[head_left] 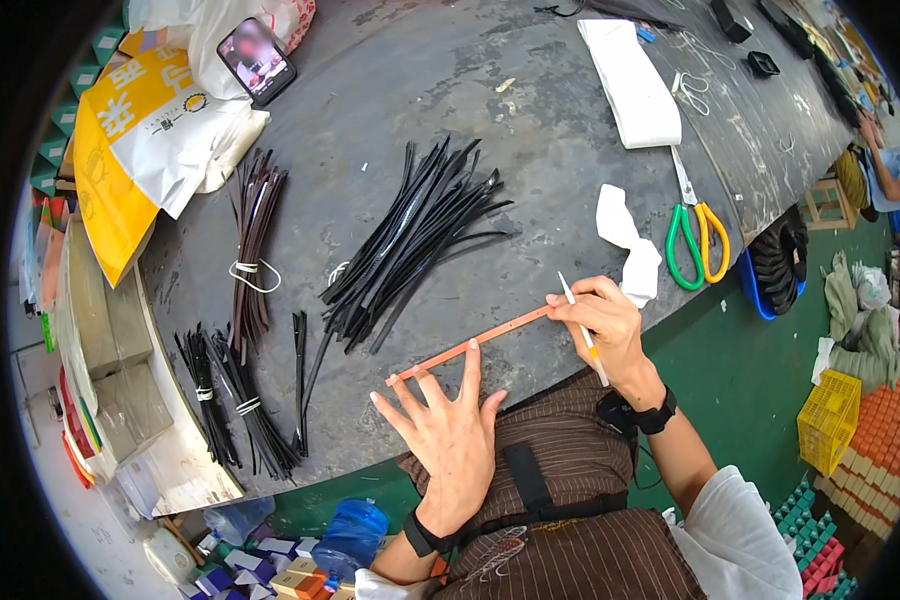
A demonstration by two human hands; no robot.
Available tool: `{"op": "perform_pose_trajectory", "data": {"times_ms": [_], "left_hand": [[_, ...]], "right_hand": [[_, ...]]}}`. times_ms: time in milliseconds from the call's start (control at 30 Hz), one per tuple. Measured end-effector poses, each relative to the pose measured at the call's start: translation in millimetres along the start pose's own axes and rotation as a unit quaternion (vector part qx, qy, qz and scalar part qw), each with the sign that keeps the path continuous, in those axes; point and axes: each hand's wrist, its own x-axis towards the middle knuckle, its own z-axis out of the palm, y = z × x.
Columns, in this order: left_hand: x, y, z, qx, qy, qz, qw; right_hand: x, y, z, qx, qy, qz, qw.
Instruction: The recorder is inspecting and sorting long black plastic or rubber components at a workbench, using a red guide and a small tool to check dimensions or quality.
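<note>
**Orange strip (pixel 510 328) held flat near the table edge**

The strip lies slantwise at lower centre of the frame, on the grey table (pixel 420 80). The left hand (pixel 446 435) is spread wide, palm down, and grips nothing; its fingertips rest on the strip, apparently to stop it sliding. The right hand (pixel 618 335) is partly curled and pinches the strip's right end, probably to keep it straight. It also carries a white pen (pixel 572 297) between the fingers, tapered end up-frame, which seems to leave the fingertips free for pinching.

Count:
- Orange strip: one. Pen: one.
- Scissors (pixel 686 190), right of centre: one pair, handles facing the table edge, presumably for easy reach.
- White fabric, upper right and right of centre: two pieces, one wide band (pixel 632 85), one crumpled length (pixel 618 218).
- Black strips (pixel 410 245), centre: one loose pile; single strips overlap too much to count.
- Tied bundles, left: three, one brown (pixel 255 230), two black (pixel 255 415); the ties likely prevent scattering.
</note>
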Motion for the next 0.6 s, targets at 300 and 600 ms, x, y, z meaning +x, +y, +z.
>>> {"op": "perform_pose_trajectory", "data": {"times_ms": [300,600], "left_hand": [[3.4,-0.8,-4.3,-0.044,0.017,0.030,0.998],[3.9,2.3,14.1,-0.161,0.028,0.076,0.984]], "right_hand": [[0.3,-0.5,1.2,0.018,0.010,0.021,1.000],[2.9,-6.2,1.0,0.023,0.015,0.035,0.999]]}}
